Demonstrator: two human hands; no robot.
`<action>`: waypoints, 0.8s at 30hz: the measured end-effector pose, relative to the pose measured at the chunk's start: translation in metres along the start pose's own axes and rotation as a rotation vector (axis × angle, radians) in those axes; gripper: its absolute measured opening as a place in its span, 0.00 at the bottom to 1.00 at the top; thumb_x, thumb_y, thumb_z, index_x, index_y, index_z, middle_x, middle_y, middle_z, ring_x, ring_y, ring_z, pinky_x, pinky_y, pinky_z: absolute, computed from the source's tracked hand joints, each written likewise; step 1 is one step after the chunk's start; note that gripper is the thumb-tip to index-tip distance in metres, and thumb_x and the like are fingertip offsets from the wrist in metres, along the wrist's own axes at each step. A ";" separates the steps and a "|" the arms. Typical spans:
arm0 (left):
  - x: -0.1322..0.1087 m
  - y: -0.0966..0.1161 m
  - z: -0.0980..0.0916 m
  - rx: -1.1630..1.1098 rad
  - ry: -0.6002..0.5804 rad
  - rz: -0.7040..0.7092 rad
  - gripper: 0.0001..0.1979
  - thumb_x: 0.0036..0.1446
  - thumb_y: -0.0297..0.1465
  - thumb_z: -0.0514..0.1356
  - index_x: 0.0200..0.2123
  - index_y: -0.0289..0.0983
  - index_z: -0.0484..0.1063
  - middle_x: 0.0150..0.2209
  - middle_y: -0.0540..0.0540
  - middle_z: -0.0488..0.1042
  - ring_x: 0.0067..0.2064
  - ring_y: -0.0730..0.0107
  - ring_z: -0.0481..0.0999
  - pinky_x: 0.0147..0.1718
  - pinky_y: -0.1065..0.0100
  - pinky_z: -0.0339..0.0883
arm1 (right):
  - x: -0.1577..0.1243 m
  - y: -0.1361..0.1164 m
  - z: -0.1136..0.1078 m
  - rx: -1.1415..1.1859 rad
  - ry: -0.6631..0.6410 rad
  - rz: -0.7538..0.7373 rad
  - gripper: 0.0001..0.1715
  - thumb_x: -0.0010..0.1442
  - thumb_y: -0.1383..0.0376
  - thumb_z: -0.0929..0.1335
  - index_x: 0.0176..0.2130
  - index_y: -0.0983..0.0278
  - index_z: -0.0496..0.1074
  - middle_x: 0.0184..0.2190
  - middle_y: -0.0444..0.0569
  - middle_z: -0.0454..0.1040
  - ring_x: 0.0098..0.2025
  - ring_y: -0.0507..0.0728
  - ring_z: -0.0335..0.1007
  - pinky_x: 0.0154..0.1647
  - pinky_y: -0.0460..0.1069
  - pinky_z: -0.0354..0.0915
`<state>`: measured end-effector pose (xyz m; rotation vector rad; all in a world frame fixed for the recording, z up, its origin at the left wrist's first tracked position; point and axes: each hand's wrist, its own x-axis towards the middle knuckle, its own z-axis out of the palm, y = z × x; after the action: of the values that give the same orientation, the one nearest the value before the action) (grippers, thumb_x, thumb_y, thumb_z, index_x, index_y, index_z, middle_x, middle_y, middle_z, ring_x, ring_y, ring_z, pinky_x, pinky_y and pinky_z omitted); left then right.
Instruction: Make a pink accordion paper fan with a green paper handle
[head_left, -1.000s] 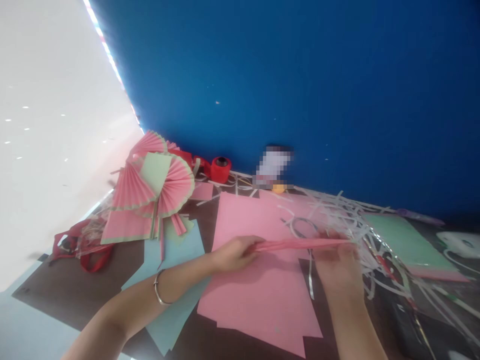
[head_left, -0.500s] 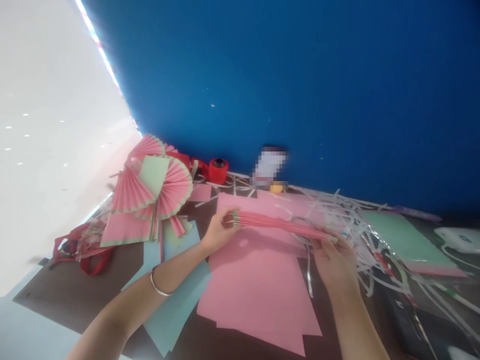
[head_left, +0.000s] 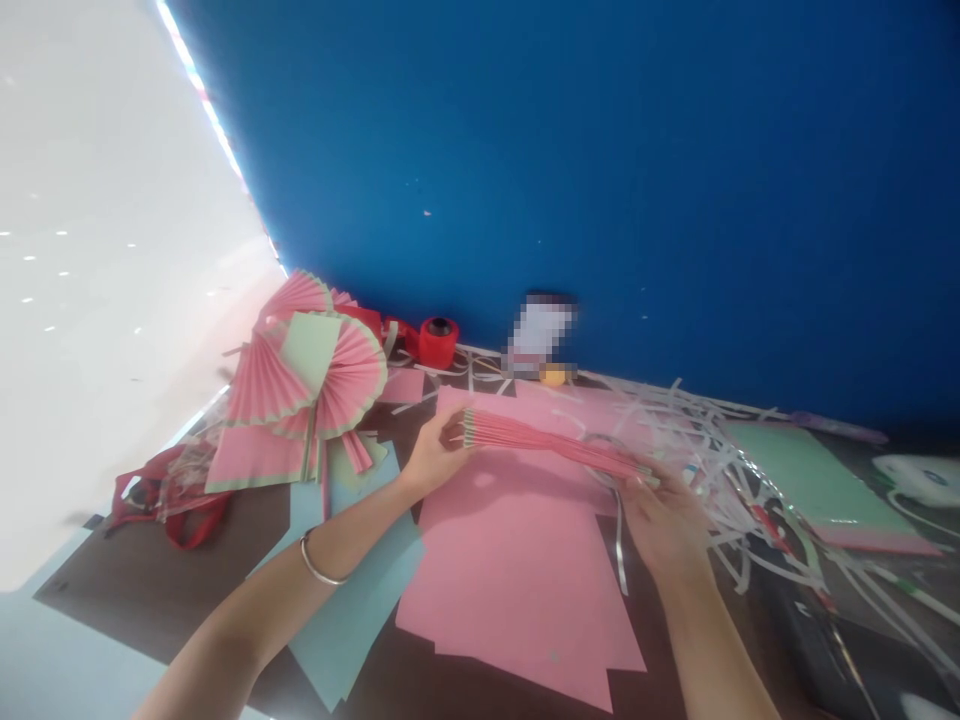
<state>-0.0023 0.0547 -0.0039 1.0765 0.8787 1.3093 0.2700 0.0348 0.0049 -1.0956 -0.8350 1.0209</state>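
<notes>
A strip of pink pleated paper (head_left: pixel 551 438) with green-edged ends stretches between my two hands, its folds gathered close together. My left hand (head_left: pixel 437 455) pinches the left end, where the green tips fan slightly. At the other end, my right hand (head_left: pixel 667 510) grips the folds between thumb and fingers. Beneath the strip lie overlapping pink sheets (head_left: pixel 517 590). Pale blue sheets (head_left: pixel 360 600) rest under my left forearm. To the left, finished-looking pink pleated fans (head_left: pixel 349 375) with green rims are piled together.
White paper strips (head_left: pixel 697 450) are heaped at the right, beside a packet of green paper (head_left: pixel 817 480). A red tape roll (head_left: pixel 438 343) stands near the blue wall. Red straps (head_left: pixel 187 520) lie at the left. A white device (head_left: pixel 919 480) sits far right.
The pleated strip's left end has risen slightly and its pleats spread a little wider. My right hand has shifted slightly left, its fingers showing more of the strip's end.
</notes>
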 end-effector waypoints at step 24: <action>-0.012 0.000 0.016 -0.341 -0.091 -0.283 0.16 0.45 0.35 0.66 0.37 0.35 0.69 0.28 0.52 0.70 0.31 0.76 0.72 0.35 0.70 0.65 | -0.049 0.001 0.079 -0.419 -0.495 0.368 0.24 0.51 0.51 0.68 0.42 0.64 0.70 0.25 0.45 0.73 0.16 0.48 0.59 0.13 0.43 0.52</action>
<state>0.0119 0.0409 -0.0006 0.7104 0.6809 1.1143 0.1816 0.0122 0.0225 -1.4083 -1.3179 1.5049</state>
